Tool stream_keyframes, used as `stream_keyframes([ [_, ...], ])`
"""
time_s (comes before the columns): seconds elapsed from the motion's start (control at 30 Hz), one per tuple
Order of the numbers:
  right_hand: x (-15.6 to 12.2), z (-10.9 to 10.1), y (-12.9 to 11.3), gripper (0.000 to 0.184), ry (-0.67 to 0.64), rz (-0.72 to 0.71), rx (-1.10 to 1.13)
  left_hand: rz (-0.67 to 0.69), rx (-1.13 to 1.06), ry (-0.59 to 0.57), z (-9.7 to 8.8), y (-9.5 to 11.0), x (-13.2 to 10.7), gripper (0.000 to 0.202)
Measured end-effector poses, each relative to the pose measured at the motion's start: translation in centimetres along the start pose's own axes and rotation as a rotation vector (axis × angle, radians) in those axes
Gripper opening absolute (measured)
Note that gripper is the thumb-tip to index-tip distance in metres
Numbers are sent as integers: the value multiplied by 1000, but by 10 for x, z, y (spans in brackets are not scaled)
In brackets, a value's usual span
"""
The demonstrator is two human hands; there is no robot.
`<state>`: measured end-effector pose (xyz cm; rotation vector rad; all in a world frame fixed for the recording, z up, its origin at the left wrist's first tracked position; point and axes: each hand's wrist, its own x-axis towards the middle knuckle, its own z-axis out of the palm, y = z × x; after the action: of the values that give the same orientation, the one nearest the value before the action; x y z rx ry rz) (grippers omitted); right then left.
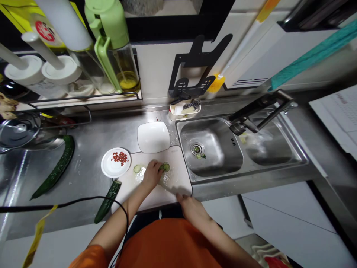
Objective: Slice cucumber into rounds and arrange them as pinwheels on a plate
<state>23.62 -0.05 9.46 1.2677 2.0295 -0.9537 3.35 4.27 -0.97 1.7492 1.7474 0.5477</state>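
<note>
Pinches a short piece of cucumber (166, 166) in the left hand (152, 175), closed around it at the middle of the white chopping board (178, 162). Curls the right hand (192, 209) at the near right edge of the board, with its back turned upward; cannot tell whether gripping anything. Has a pale slice (137, 169) lying on the board, left of the left hand, amid wet glints. Has a cut length of cucumber (107, 203) just beside the board's left edge, on the steel bench (86, 160), and a long, curved cucumber (57, 169) well apart, further left. Near the board's far left corner, has a small white plate (106, 163) with red bits (119, 158) on it; at the far edge, a squarish white dish (153, 137). Has a double sink (220, 163) to the right, with green scraps (200, 155) at the drain of the nearer basin, and a dark tap (251, 115) above.
</note>
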Motion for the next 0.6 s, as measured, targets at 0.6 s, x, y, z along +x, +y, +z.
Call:
stream_keyframes([
  [0.6, 2, 2, 2, 53, -21, 10, -8, 2, -24, -38, -3, 4, 5, 18],
])
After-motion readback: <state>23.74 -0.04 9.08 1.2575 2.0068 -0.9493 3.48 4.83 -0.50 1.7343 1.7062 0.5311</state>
